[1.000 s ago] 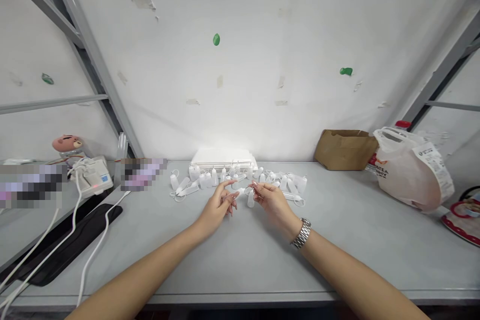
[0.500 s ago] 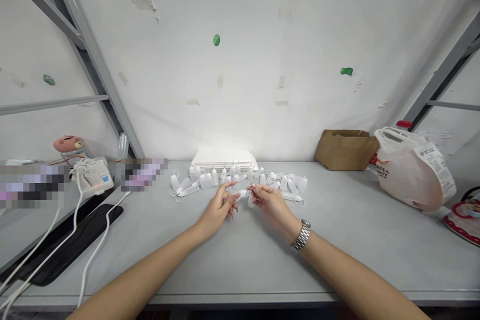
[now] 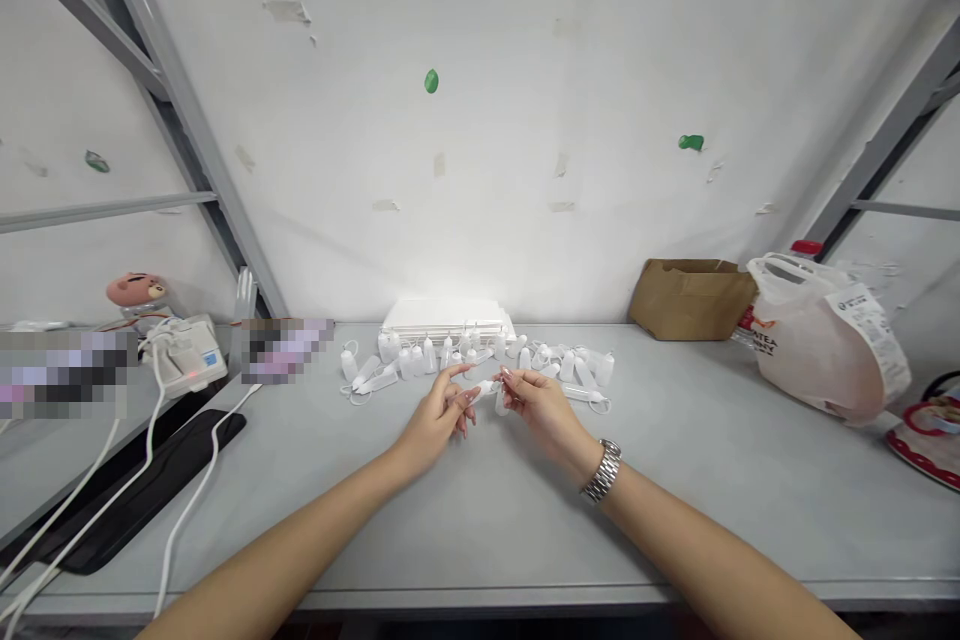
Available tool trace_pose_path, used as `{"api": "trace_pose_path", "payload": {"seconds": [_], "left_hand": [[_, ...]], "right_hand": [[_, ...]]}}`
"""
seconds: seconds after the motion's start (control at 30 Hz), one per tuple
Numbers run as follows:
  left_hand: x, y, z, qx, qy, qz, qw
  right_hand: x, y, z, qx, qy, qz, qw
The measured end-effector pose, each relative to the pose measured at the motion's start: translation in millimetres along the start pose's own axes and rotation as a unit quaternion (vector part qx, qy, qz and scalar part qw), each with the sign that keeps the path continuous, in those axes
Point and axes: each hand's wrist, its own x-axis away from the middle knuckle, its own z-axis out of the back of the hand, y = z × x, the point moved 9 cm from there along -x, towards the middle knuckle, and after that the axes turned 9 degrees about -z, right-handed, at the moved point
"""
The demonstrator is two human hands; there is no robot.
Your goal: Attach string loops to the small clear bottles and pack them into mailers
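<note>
My left hand [image 3: 439, 415] pinches a small translucent squeeze bottle [image 3: 484, 388] between thumb and fingers, its tip pointing right. At that tip my right hand [image 3: 536, 398] is closed in a pinch, apparently on the bottle's small cap, mostly covered by the fingertips. Another small bottle [image 3: 501, 404] shows just below, between the hands. Behind them spreads a loose row of similar squeeze bottles [image 3: 429, 356], some upright and some lying, several with looped cap straps. A metal watch [image 3: 602, 471] is on my right wrist.
A stack of white sheets or boards [image 3: 446, 313] lies against the wall. To the right stand a brown cardboard box [image 3: 686, 302] and a white plastic bag [image 3: 817, 350]. On the left are a power strip [image 3: 187, 355], white cables [image 3: 214, 480] and a black flat mat [image 3: 150, 495].
Both hands stay almost in the same place, with the bottle still between them. The whole view has shifted very slightly.
</note>
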Motion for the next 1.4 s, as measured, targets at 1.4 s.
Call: {"api": "trace_pose_path", "payload": {"seconds": [1.4], "left_hand": [[6.8,-3.5,-15.1,0.028,-0.015,0.030,0.999]], "right_hand": [[6.6,-6.1,-0.9,0.123,0.056,0.086,0.987]]}}
